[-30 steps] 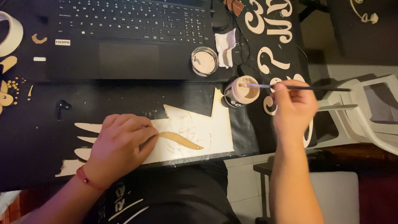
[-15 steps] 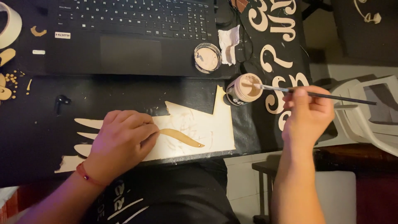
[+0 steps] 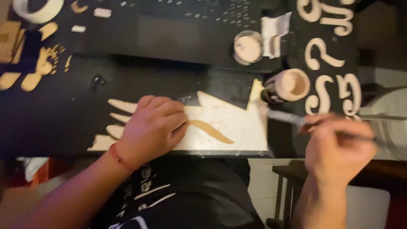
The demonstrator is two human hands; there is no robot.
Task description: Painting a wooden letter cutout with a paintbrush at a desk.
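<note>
The left hand [image 3: 150, 127] presses flat on the pale cut-out sheet [image 3: 229, 123] at the dark surface's near edge while the right hand [image 3: 335, 146] pinches a thin brush [image 3: 288, 118] beside the tilted open paint jar [image 3: 288, 86], which a careless sweep could tip
</note>
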